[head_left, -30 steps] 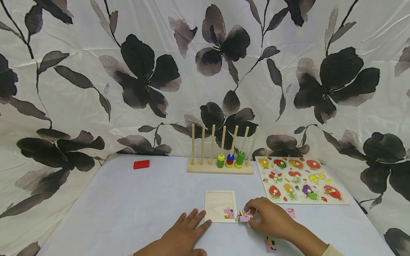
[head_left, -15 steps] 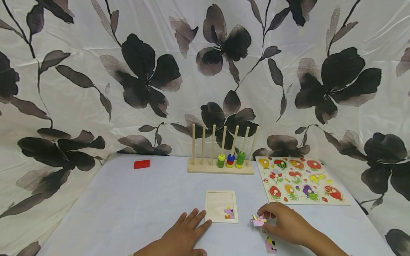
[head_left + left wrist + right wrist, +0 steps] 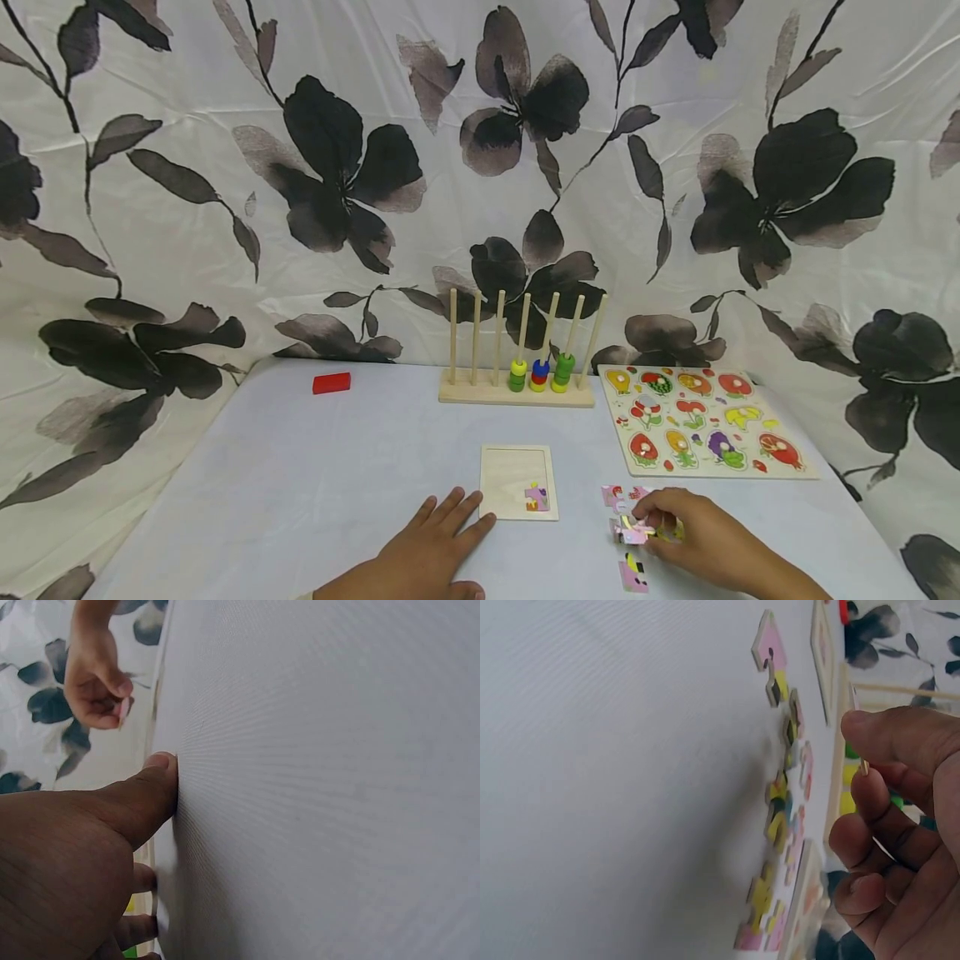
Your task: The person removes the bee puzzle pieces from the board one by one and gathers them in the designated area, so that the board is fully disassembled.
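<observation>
My left hand (image 3: 431,546) lies with spread, straight fingers on the table, its fingertips at the near left corner of a small wooden puzzle tray (image 3: 502,471). One pink jigsaw piece (image 3: 536,498) sits in the tray's lower right part. Right of the tray, my right hand (image 3: 701,529) pinches a pink and yellow jigsaw piece (image 3: 635,532) between thumb and finger, above the table. In the right wrist view this pinched piece (image 3: 865,766) appears edge-on. Beneath and beside that hand lie several loose jigsaw pieces (image 3: 778,817), partly hidden in the head view; a pink one (image 3: 633,575) lies nearest me.
A wooden rod stand (image 3: 517,398) with coloured rings stands at the back. To its right lies a fruit puzzle board (image 3: 705,421). A red block (image 3: 331,383) is at the back left. Floral cloth (image 3: 345,167) hangs behind the table.
My right hand has moved right and slightly nearer me, carrying the pinched jigsaw piece away from the tray to above the loose pieces. The left hand stays where it was.
</observation>
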{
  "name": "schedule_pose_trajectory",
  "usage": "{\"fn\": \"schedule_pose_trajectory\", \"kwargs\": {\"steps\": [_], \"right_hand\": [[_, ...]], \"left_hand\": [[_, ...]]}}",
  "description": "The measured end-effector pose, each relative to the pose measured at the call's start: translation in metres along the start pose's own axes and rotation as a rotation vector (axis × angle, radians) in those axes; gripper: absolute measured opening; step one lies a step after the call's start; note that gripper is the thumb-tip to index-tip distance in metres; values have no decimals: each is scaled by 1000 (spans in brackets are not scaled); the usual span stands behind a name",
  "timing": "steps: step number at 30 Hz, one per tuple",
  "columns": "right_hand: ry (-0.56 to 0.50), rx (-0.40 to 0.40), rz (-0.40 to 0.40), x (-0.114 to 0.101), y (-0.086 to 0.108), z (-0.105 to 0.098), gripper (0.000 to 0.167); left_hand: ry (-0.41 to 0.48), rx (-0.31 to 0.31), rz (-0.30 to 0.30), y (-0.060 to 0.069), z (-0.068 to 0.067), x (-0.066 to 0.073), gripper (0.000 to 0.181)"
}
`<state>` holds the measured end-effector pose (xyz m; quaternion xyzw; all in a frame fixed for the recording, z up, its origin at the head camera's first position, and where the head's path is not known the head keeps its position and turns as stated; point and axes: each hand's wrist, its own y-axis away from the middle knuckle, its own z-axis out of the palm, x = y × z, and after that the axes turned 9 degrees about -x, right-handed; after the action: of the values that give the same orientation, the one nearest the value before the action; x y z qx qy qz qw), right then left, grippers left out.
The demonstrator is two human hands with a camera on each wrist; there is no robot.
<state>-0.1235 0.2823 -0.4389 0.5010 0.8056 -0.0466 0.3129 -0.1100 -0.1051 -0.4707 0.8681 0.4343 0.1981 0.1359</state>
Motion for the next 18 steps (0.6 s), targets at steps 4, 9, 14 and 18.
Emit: {"fn": "schedule_pose_trajectory", "kwargs": {"steps": [4,9,14,18], "right_hand": [[-39,-31,88,5,4,1,27],[-98,-69,255,9,5,6,29],[-115,-79,326,16,11,10,29],[-144,-89,406,20,16,16,31]], "left_hand": [[-4,8,3,1,0,0,85],[-8,10,4,1,0,0,85],[-6,14,8,1,0,0,85],[-7,15,9,1,1,0,85]]}}
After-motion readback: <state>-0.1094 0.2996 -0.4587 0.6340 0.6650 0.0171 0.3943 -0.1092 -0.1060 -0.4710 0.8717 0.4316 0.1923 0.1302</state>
